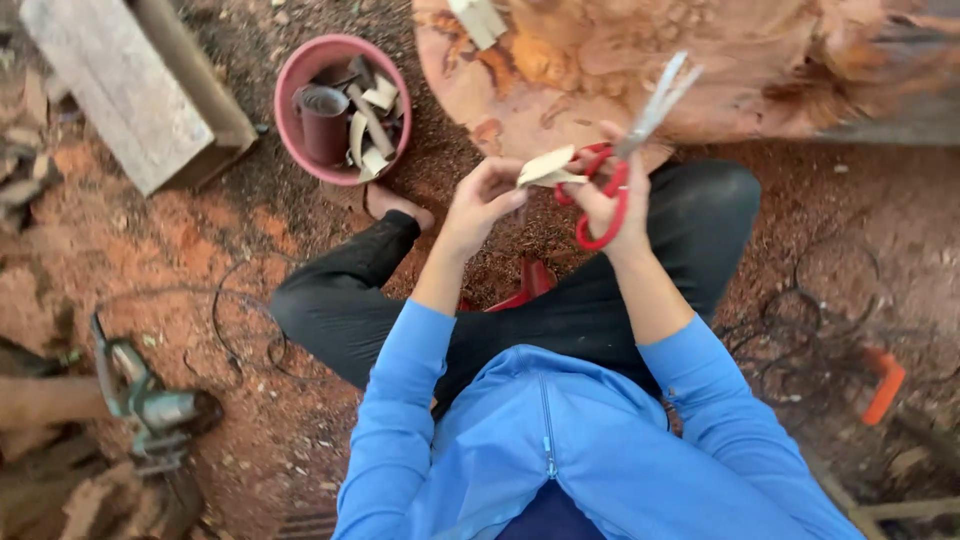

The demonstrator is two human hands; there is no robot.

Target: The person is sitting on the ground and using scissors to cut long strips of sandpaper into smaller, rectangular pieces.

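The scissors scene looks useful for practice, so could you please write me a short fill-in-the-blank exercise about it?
1. The right hand holds scissors with ____ handles.
2. The left hand grips a pale ____ beside the blades.
3. The bucket of rolled scraps is ____ in colour.
4. The person's sleeves are ____.

Missing words: red; strip; pink; blue

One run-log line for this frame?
left hand: holds tan strip | right hand: holds red-handled scissors | pink bucket of scraps beyond left knee
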